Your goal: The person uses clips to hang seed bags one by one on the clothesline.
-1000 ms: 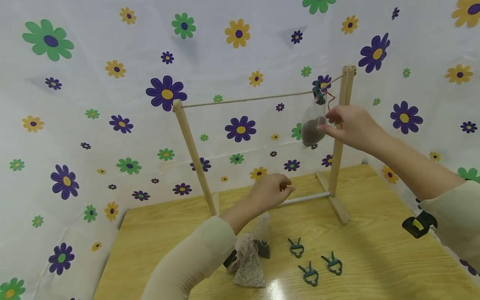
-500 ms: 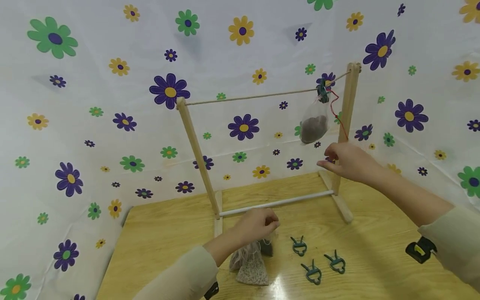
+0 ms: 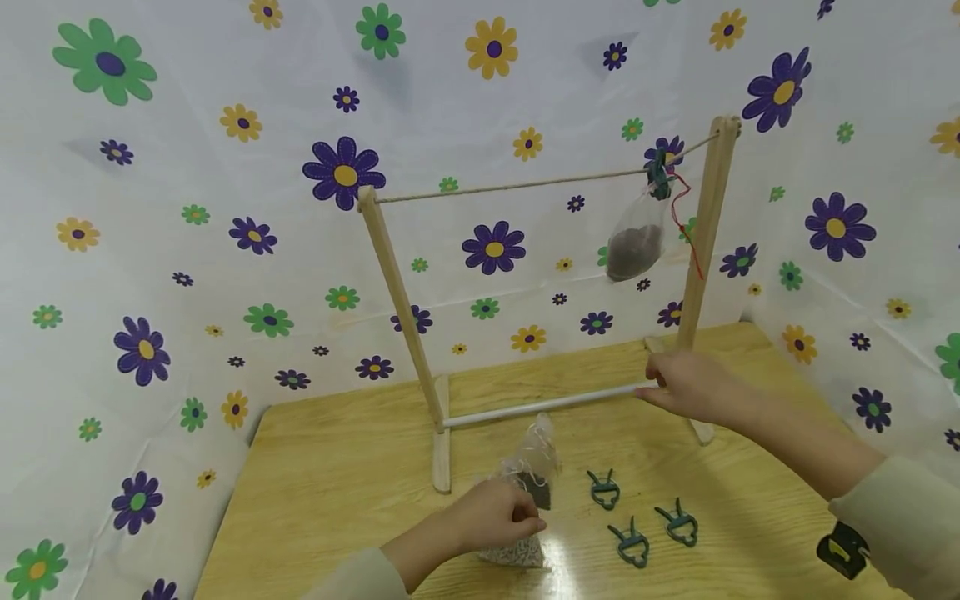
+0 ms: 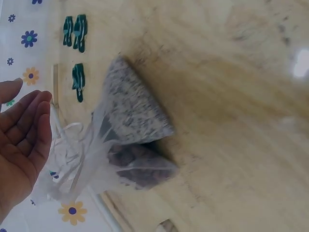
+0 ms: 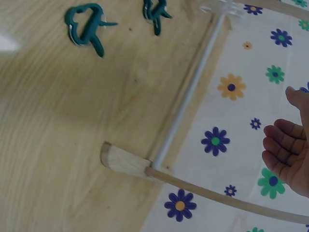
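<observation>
My left hand (image 3: 491,512) hovers over the sheer drawstring bags on the table, fingers loosely bent and holding nothing. One bag (image 4: 135,108) has grey-and-white speckled filling; beside it lies a bag with dark, lumpy filling (image 4: 142,166). In the head view the left hand covers part of them. My right hand (image 3: 693,387) is in the air before the rack's right post, fingers relaxed around nothing. Above it, a sheer bag of brownish filling (image 3: 635,250) hangs from the cord (image 3: 510,187) by a dark green clip (image 3: 659,173), its red string (image 3: 682,218) dangling.
Three green clips (image 3: 632,546) lie on the wooden table (image 3: 322,492), right of the bags. The wooden rack has a left post (image 3: 401,308), a right post (image 3: 708,242) and a white lower rod (image 3: 547,404). Flower-patterned sheeting (image 3: 420,92) stands behind and at the sides.
My right hand has come away from the hanging bag and dropped to the height of the lower rod. My left hand has moved down and left to the bags on the table.
</observation>
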Available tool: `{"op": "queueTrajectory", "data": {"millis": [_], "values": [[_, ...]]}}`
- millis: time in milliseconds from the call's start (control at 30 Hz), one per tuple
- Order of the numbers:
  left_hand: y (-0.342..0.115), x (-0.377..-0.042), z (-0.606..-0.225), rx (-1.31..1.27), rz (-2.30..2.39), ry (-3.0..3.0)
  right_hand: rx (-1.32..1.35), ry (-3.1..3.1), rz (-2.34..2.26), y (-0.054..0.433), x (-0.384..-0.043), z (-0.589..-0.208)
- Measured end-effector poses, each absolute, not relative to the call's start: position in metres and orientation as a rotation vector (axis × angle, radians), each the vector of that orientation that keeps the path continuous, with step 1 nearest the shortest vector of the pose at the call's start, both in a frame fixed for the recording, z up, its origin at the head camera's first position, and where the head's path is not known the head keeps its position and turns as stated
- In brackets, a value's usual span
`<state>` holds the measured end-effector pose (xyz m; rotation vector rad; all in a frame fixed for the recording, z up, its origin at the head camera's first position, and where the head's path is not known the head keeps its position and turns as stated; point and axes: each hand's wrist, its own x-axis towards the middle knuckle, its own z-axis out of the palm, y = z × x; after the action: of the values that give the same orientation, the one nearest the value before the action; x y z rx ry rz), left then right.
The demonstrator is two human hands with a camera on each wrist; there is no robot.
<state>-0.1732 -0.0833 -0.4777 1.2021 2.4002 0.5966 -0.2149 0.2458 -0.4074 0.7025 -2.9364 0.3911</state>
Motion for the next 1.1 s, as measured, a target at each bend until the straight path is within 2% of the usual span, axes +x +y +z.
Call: {"op": "queueTrajectory", "data": {"millis": [167, 333, 733, 1100], "values": [[-0.093, -0.158, -0.491, 1.348, 0.480, 2.415, 0.737, -2.965, 0.385, 0.237, -0.212, -0.429], [-0.103, -0.148, -0.508, 1.367, 0.387, 2.512, 0.821, -2.997, 0.307, 0.226, -0.207, -0.447], [-0.122, -0.160, -0.513, 1.074, 0.534, 2.845, 0.814, -3.219, 0.386, 0.206, -0.190, -0.481], [-0.119, -0.178, -0.523, 0.746, 0.835, 2.738, 0.607, -3.384, 0.509, 0.182, -0.186, -0.511]]}}
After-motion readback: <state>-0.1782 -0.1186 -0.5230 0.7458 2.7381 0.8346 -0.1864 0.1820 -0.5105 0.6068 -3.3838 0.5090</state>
